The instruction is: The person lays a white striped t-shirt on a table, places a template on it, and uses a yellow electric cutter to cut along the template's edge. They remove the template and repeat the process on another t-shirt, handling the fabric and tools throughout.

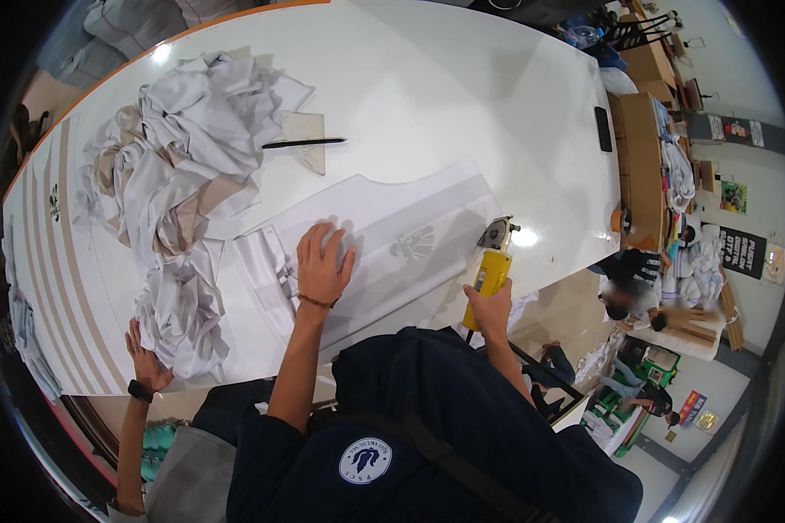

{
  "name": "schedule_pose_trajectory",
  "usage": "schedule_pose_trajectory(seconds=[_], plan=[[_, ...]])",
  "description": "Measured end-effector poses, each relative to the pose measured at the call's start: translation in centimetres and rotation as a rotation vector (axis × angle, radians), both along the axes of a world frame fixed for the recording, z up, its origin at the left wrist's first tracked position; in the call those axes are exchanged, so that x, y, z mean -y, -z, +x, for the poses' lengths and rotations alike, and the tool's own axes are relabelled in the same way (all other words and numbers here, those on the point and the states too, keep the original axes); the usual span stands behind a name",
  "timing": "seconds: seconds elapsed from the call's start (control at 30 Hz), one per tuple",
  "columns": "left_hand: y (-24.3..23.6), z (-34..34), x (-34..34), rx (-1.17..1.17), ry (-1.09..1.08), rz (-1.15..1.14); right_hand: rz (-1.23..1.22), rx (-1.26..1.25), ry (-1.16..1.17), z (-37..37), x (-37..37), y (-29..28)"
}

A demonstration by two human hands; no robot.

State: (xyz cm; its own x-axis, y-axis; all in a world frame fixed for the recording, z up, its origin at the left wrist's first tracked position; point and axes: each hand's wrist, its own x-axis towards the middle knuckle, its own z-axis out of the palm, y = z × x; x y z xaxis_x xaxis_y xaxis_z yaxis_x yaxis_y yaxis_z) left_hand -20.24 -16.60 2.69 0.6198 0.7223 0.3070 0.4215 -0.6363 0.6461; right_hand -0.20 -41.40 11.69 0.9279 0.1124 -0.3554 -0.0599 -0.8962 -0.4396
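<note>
My left hand (325, 268) lies on a stack of folded white fabric (379, 213), its fingers spread over the left part. A grey printed emblem shows on the cloth right of that hand. In my right hand (490, 309) is a yellow electric rotary cutter (492, 277), gripped by its body. The cutter's round metal blade head points away from me, at the right edge of the stack. Whether the blade touches the cloth, I cannot tell.
A heap of crumpled white and beige cloth (201, 113) covers the table's left side. A co-worker's hand (152, 364) rests beside it. A black pen (305, 142) lies across a pale flat piece (310, 161). A dark phone (603, 129) sits near the table's right edge.
</note>
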Motion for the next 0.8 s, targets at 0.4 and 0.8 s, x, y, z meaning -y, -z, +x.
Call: schedule_pose_trajectory(seconds=[0.4, 0.8], plan=[[0.2, 0.0, -0.3, 0.007, -0.010, -0.027, -0.018, -0.010, 0.075, 1.4, -1.0, 1.2], [0.0, 0.0, -0.5, 0.023, -0.013, -0.028, 0.114, 0.055, 0.091, 3.6, 0.3, 4.0]])
